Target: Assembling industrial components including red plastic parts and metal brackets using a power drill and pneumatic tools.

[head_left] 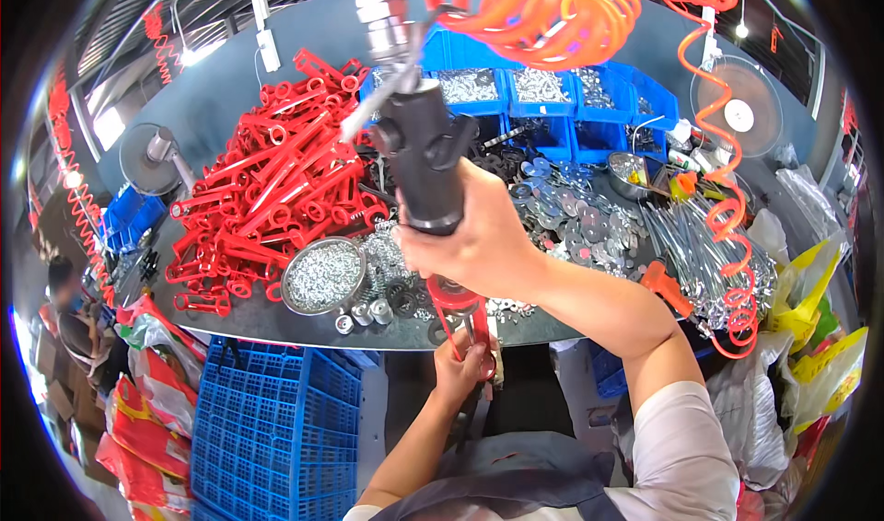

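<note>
My right hand is wrapped round the black body of an air screwdriver, held upright over the middle of the bench. A blurred metal lever and fitting show at its top, below the orange coiled hose. Under that hand, at the bench's front edge, my left hand closes on a long red metal frame part with a ring at its upper end. The tool's lower end is just above the ring; whether they touch I cannot tell.
A heap of red frame parts covers the bench's left. Nearby stands a bowl of small metal pieces. Blue bins line the back. Discs, metal rods and an orange tool lie rightward. A blue crate stands below left.
</note>
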